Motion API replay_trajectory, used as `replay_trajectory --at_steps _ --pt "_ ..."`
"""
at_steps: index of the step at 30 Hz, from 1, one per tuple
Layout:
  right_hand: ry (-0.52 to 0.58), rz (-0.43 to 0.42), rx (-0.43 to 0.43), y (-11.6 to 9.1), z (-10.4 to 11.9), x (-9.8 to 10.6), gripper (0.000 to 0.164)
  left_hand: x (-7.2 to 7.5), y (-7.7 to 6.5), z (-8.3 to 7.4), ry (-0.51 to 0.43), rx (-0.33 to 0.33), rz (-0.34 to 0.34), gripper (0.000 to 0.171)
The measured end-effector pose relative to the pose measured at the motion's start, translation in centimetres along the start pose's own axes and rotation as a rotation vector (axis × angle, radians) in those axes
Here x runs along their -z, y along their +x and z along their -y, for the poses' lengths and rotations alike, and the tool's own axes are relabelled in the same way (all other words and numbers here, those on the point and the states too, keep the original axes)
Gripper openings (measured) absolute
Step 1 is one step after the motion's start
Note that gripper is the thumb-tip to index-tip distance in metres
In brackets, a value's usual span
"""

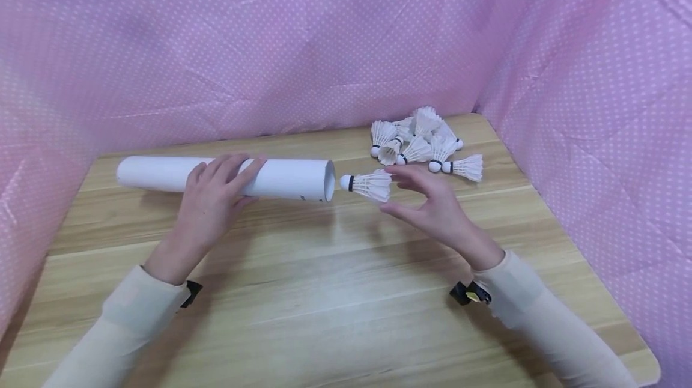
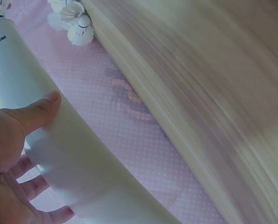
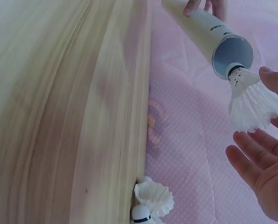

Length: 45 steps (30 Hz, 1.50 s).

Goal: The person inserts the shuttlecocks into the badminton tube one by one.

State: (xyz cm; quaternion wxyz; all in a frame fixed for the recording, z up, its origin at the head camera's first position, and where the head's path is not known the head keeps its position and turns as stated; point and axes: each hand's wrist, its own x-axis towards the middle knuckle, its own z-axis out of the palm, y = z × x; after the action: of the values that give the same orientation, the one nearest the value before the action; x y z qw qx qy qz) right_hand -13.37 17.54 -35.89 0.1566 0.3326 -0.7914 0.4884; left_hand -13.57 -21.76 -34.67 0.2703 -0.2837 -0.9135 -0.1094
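A white shuttlecock tube (image 1: pixel 286 178) lies sideways in the left hand (image 1: pixel 213 196), its open end facing right. In the left wrist view the thumb (image 2: pixel 40 112) presses along one side of the tube while the other fingers curl round it. My right hand (image 1: pixel 432 202) holds a white shuttlecock (image 1: pixel 370 186) by the edge of its feather skirt, between thumb and fingers. The shuttlecock's cork points left at the tube mouth, just short of the rim in the head view. The right wrist view shows the tube's hollow inside (image 3: pixel 232 51) behind the cork.
Several loose shuttlecocks (image 1: pixel 416 142) lie piled at the back right of the wooden table (image 1: pixel 324 304). One shuttlecock (image 1: pixel 465 167) sits at the pile's right side. Pink dotted cloth (image 1: pixel 324 45) hangs behind the table and along its sides.
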Motion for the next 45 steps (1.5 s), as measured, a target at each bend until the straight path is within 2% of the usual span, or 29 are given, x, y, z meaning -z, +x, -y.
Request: replay_trajectory --at_steps 18,32,45 --pt "0.035 0.026 0.017 0.9 0.9 -1.9 0.063 -0.5 0.2 -1.9 0.013 -0.008 -0.010 0.090" --pt "0.061 0.011 0.000 1.7 1.3 -3.4 0.063 -0.7 0.5 -2.9 0.000 -0.015 -0.019 0.090" --pt "0.010 0.016 0.035 1.8 1.4 -3.8 0.071 -0.8 0.5 -3.2 0.020 -0.010 -0.024 0.093"
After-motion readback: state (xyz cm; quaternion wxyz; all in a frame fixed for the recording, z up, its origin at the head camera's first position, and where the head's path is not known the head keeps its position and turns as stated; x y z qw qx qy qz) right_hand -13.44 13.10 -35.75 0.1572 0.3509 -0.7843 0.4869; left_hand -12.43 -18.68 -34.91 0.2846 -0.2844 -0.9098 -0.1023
